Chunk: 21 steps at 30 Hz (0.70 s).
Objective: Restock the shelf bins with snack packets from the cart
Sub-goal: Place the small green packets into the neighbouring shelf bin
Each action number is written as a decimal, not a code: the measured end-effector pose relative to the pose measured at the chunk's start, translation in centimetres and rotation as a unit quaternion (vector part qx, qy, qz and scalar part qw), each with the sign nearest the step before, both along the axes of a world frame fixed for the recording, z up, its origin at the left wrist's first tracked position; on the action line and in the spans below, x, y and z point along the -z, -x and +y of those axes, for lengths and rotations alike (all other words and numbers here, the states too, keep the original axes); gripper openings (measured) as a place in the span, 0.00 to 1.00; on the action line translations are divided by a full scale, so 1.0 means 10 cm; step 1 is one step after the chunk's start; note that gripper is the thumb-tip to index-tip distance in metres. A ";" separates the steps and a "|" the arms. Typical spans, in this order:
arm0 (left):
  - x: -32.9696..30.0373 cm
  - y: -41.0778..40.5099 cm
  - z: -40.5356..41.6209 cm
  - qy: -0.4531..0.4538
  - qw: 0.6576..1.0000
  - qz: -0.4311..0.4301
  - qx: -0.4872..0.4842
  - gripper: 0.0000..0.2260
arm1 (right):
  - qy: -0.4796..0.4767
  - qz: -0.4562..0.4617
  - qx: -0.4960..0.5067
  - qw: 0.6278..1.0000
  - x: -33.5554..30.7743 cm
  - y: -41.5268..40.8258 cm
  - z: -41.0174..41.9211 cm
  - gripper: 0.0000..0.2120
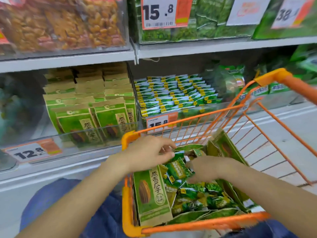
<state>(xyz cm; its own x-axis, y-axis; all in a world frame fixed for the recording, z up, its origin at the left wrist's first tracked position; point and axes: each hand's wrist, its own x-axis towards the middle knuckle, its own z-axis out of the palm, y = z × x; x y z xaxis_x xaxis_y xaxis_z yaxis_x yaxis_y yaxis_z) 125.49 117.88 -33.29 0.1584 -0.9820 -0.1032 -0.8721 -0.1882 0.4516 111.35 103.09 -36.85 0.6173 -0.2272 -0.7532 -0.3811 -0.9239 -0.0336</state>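
Now both hands in cart (205,222) — left hand (149,152) pinching green packet (187,147).

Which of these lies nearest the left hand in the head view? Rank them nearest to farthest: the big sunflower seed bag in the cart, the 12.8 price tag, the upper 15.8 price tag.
From the left hand:
1. Sunflower seed bag, just below the hand, at the cart's left side.
2. 12.8 price tag, left, on the lower shelf edge.
3. Upper 15.8 price tag, high up on the top bin.
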 end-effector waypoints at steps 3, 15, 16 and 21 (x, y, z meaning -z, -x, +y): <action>0.20 0.06 -0.11 -0.023 0.999 0.023 -0.021 0.14 | -0.068 -0.024 0.131 0.989 0.15 -0.14 0.02 0.33; 0.20 -0.03 -0.11 0.106 0.970 0.147 -0.159 0.11 | -0.198 -0.164 0.386 0.886 -0.21 -0.11 -0.15 0.34; 0.19 -0.04 -0.11 0.122 0.964 0.158 -0.174 0.11 | -0.221 -0.194 0.402 0.867 -0.30 -0.04 -0.17 0.36; 0.06 0.02 -0.13 0.109 0.917 0.327 -0.202 0.16 | -0.397 -0.328 0.445 0.732 -0.60 0.18 -0.13 0.30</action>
<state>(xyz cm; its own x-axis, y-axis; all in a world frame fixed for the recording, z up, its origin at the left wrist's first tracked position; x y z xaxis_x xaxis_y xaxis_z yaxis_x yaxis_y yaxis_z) 125.25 116.60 -33.90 0.4880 -0.8655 -0.1134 -0.2808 -0.2787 0.9184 109.52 101.81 -30.83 0.7787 -0.4115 -0.4735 -0.4816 0.0914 -0.8716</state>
